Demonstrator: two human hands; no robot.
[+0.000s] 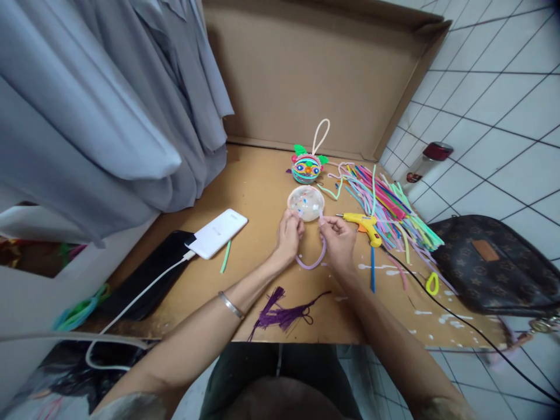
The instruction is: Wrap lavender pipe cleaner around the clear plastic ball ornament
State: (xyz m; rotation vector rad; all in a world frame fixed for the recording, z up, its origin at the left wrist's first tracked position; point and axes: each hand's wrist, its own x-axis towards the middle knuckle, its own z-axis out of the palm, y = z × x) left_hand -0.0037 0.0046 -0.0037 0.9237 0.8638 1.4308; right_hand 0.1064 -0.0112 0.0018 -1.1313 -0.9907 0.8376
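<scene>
A clear, shallow round piece [305, 203] with small coloured specks lies at the table's middle. At its lower left rim, my left hand [289, 235] is closed in a pinch. My right hand [338, 236] pinches a lilac pipe cleaner [311, 266] near the lower right rim. The pipe cleaner hangs in a U-shaped loop between my two hands. Just behind the clear piece stands a colourful ball-shaped animal head [307, 168] with green ears and a white loop on top. A yellow glue gun [365, 224] lies right of my right hand.
Many coloured pipe cleaners [389, 201] are heaped at the right, beside a brown patterned bag [499, 265]. Purple tassels [280, 315] lie near the front edge. A white power bank [220, 233] with a cable is on the left. Cardboard [310, 76] stands behind.
</scene>
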